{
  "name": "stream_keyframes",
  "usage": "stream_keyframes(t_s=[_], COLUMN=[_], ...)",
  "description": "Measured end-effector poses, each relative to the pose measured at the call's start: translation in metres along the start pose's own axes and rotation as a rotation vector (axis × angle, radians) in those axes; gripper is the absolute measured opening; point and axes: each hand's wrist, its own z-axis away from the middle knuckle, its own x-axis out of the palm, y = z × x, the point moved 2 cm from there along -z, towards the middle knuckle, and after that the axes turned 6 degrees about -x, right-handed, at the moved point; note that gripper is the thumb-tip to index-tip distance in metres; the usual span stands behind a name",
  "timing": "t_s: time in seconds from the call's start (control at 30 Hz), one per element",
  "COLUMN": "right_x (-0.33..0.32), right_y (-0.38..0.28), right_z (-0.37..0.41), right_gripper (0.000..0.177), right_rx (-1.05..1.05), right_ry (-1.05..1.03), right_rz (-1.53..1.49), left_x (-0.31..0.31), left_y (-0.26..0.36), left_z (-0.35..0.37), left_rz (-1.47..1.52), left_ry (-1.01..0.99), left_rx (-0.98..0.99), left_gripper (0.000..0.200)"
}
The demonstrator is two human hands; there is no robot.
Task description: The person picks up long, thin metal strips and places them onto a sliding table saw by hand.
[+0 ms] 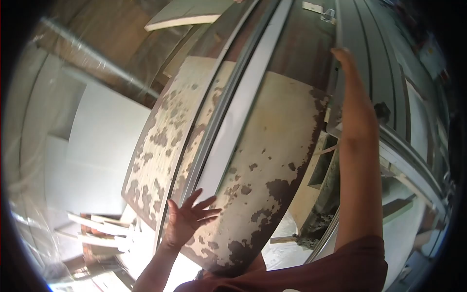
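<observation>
My left hand (187, 219) is open, fingers spread, at the near end of a long metal profile (206, 138). The fingers overlap the end of a pale flat strip (233, 114) that runs alongside the profile. Both lie lengthwise on a worn table (287, 117) with peeling, blotchy paint. Stretched far forward on the right, my right hand (343, 56) is at the table's far right side, beside long grey profiles (374, 53). Its fingers are small and mostly hidden in this view, so I cannot tell what they hold.
White sheets (104, 129) stand at the left, near a shiny tube (92, 53). Wood offcuts (104, 231) are piled at lower left. A pale board (187, 14) lies beyond the table. Small metal fittings (318, 9) sit at the far end. A metal rail (408, 155) runs along the right.
</observation>
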Motion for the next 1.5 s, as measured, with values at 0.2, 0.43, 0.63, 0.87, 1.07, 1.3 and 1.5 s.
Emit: stream_keyframes(t_s=[0.2,0.43,0.63,0.87,1.07,1.3,1.5], right_x=[-0.038,-0.113,-0.136,-0.102,-0.055,0.007,0.075], right_y=[-0.028,-0.009,0.033,0.031,-0.04,-0.096,-0.14], right_z=[0.037,0.136,0.337,0.616,0.748,0.785,0.776], right_gripper=[0.024,0.032,0.034,0.022,0.017,0.017,0.017], right_rx=[0.195,0.104,-0.064,-0.064,0.044,0.071,0.004], right_ry=[-0.063,-0.056,0.028,0.158,0.118,-0.07,-0.209], right_rz=[-1.03,-0.8,-0.51,-0.477,-0.708,-0.981,-1.149], left_x=[-0.034,-0.05,-0.096,-0.2,-0.278,-0.307,-0.316], left_y=[-0.027,-0.047,-0.063,-0.065,-0.12,-0.18,-0.172], left_z=[0.06,0.101,0.141,0.181,0.198,0.213,0.239], left_rz=[0.139,0.032,-0.343,-0.866,-1.013,-0.869,-0.787], left_ry=[0.06,-0.185,-0.224,0.162,0.474,0.371,0.312], left_rx=[0.12,0.142,0.207,0.726,0.753,0.509,0.396], left_gripper=[0.094,0.087,0.052,0.041,0.057,0.067,0.06])
